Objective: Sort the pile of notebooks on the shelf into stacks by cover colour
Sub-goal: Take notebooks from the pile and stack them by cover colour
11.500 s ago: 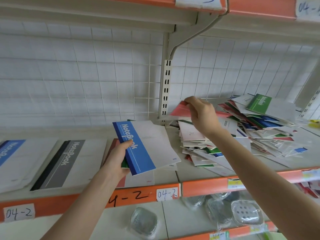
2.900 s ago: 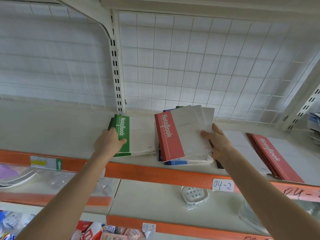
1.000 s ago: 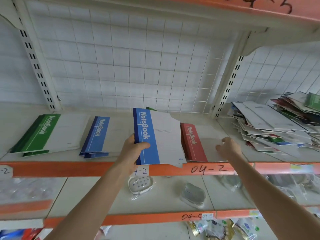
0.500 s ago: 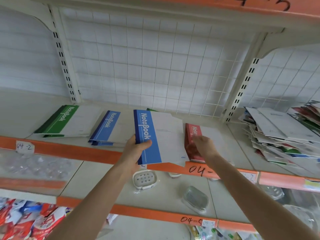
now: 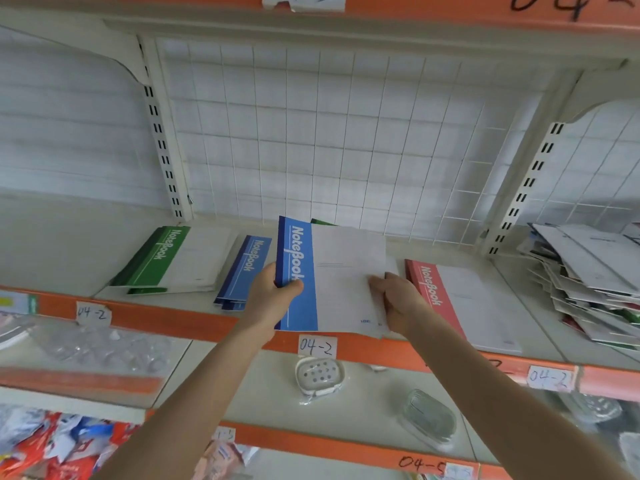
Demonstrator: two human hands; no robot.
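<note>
In the head view, the left hand (image 5: 273,299) grips the held bundle (image 5: 332,271) of notebooks by its spine edge. The thumb lies over the blue band of the top cover and the fingers are hidden beneath. The bundle is lifted just above the front of the shelf (image 5: 166,318), between the blue stack (image 5: 242,271) and the red stack (image 5: 450,299). What has just changed is the right hand (image 5: 398,303). Half a second ago it lay on the red stack. Now it has come across to the bundle and curls its fingers on the right edge of the white cover, so both hands are clamped on the same bundle, one at each side. The bundle itself has hardly shifted in the left hand. I judge that the red delivery is finished and the right hand is taking up the next book. The top cover is blue, so it most likely belongs on the blue stack just to the left. A green corner (image 5: 322,222) shows behind the bundle, which suggests at least one more colour waits underneath, bound for the green stack (image 5: 173,261) at the far left. Three colour stacks already lie side by side on the shelf. The unsorted pile (image 5: 588,282) at the right is still large and jumbled, so the sorting looks well short of done.
</note>
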